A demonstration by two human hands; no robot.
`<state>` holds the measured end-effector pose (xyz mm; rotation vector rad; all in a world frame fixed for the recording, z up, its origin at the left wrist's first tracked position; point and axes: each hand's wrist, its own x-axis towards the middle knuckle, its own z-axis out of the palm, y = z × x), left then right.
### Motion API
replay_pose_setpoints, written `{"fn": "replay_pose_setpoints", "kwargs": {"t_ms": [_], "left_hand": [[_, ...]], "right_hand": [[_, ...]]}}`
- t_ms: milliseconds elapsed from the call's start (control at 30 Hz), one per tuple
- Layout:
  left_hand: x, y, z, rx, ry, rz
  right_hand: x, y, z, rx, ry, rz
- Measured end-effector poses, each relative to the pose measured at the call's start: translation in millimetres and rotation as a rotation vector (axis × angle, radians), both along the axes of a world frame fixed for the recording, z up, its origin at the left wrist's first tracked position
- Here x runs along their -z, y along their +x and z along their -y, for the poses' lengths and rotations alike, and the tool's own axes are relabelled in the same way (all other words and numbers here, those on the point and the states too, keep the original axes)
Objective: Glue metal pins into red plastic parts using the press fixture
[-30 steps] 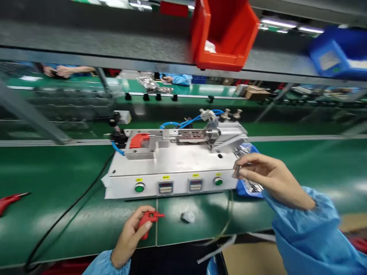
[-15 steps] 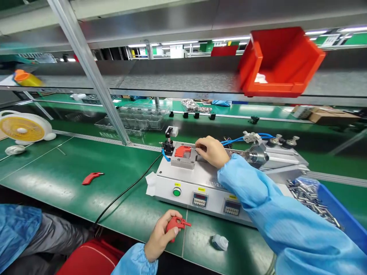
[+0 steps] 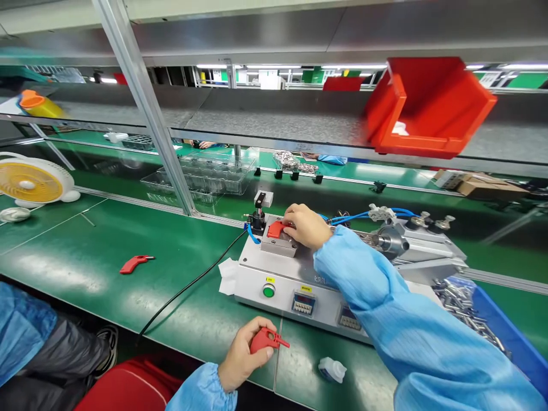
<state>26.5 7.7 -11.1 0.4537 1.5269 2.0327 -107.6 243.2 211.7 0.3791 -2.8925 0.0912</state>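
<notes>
My left hand (image 3: 246, 353) holds a red pistol-shaped plastic handle (image 3: 262, 340) above the bench edge, its thin nose pointing right. At the machine, my right hand (image 3: 309, 226) has its fingers closed on a second red plastic handle (image 3: 276, 229), which sits in a metal fixture block (image 3: 279, 246). The fingertips cover that handle's right end. The fixture is on top of a grey bench machine (image 3: 263, 271) with a green button (image 3: 269, 290) and small counters. A third red handle (image 3: 135, 264) with a metal tip lies on the bench to the left.
A small translucent bottle (image 3: 333, 370) lies in front of the machine. At right, a blue bin (image 3: 509, 337) contains many metal pins (image 3: 468, 311). A red bin (image 3: 432, 108) stands on the shelf above. A black cable (image 3: 192, 285) crosses the bench; a fan (image 3: 32, 180) is far left.
My right hand has moved left from beside the fixture onto the handle's right end. My left hand still holds its handle. The view has shifted slightly.
</notes>
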Motion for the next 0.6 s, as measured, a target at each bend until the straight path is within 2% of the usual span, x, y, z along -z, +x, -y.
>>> {"fn": "replay_pose_setpoints", "kwargs": {"t_ms": [167,267,367,533,600], "left_hand": [[-1.6,5,-4,-0.121,0.078,0.052],[-5.8,8,-5,-0.125,0.084,0.071],[-8.8,8,-5,-0.093,0.062,0.072],[-9.0,8,-5,-0.076,0.048,0.043],[-8.9,8,-4,-0.083,0.039,0.034]], "right_hand": [[-16.6,-6,1,-0.020,0.012,-0.002],[-22.5,1,-4,0.012,0.015,-0.018],[-19.0,5,-2,0.009,0.037,0.017],[-3.0,-3,9,0.026,0.064,0.036],[-3.9,-7,11,0.021,0.057,0.025]]}}
